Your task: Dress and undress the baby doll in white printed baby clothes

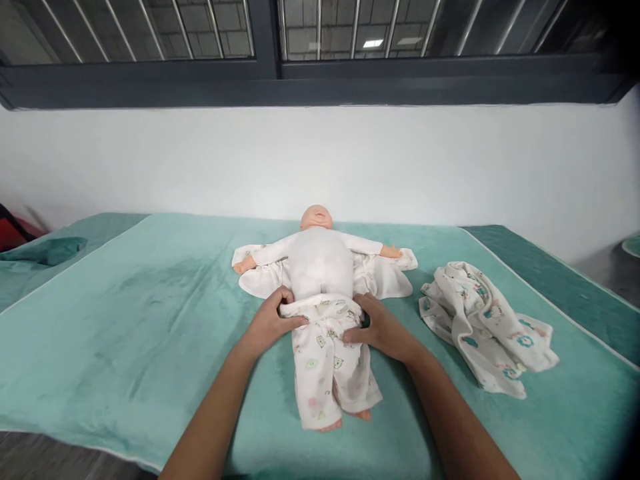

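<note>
A baby doll [323, 260] lies on its back, arms spread, its head toward the wall. White printed baby trousers [330, 360] cover its legs up to the hips, with the feet showing below the cuffs. My left hand [273, 320] grips the waistband on the left side, thumb in front. At the right side of the waistband, my right hand [383, 327] holds the trousers the same way; some of its fingers are hidden behind the cloth. Beneath the doll's arms and back, a white baby top [383, 277] is spread open.
A crumpled white printed cloth [480, 320] lies to the right of the doll. Everything rests on a green padded cover [125, 333]. Behind it stands a white wall [200, 160] under a barred window [270, 67]. Something red [15, 230] is at the far left edge.
</note>
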Demonstrator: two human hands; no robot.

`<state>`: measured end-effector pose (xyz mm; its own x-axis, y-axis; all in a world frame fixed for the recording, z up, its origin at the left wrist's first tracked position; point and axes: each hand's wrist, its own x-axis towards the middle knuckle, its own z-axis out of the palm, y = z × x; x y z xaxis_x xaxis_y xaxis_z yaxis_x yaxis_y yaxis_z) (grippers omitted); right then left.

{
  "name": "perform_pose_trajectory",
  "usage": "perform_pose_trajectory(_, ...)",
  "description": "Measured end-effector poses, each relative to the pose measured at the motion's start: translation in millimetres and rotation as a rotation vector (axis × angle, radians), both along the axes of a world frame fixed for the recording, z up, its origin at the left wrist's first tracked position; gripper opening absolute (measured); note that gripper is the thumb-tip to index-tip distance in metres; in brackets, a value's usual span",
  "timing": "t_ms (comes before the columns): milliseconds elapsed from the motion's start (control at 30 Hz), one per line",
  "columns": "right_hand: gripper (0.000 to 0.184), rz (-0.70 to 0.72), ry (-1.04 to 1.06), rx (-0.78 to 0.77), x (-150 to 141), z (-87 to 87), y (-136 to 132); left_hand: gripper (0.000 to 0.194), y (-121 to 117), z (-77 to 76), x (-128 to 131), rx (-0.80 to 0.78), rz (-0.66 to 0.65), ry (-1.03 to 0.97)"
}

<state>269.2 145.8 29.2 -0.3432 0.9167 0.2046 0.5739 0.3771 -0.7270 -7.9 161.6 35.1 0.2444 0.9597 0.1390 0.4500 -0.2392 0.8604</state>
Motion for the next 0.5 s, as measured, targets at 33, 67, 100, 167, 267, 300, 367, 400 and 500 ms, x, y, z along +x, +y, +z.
perform_pose_trajectory(33,0.039,-0.022,-0.021,0.019,-2,-1.5,-1,0.031,-3,-1.2,1,0.033,0.025,0.035)
perform_pose_trajectory(67,0.037,-0.043,-0.041,0.041,-4,-3.3,-3,0.027,-6,-2.6,2,0.06,0.05,0.074)
perform_pose_trajectory(100,0.037,-0.066,-0.061,0.072,-8,-5.5,-5,0.023,-9,-4.3,3,0.081,0.076,0.11)
perform_pose_trajectory(167,0.039,-0.142,-0.089,0.163,-16,-10.1,-12,0.018,-15,-8.4,5,0.111,0.139,0.147)
perform_pose_trajectory(267,0.043,-0.353,-0.05,0.282,-31,-15.8,-26,0.018,-21,-13.7,7,0.111,0.269,0.068)
perform_pose_trajectory(300,0.044,-0.414,-0.011,0.276,-35,-16.8,-29,0.018,-23,-14.4,8,0.102,0.307,0.026)
perform_pose_trajectory(367,0.042,-0.449,0.09,0.179,-41,-17.2,-34,0.015,-25,-13.8,9,0.081,0.333,-0.037)
perform_pose_trajectory(400,0.04,-0.429,0.138,0.114,-42,-16.4,-36,0.014,-26,-12.6,9,0.072,0.317,-0.061)
perform_pose_trajectory(500,0.027,-0.28,0.247,-0.02,-36,-11.9,-42,0.03,-39,-8.8,5,0.035,0.189,-0.13)
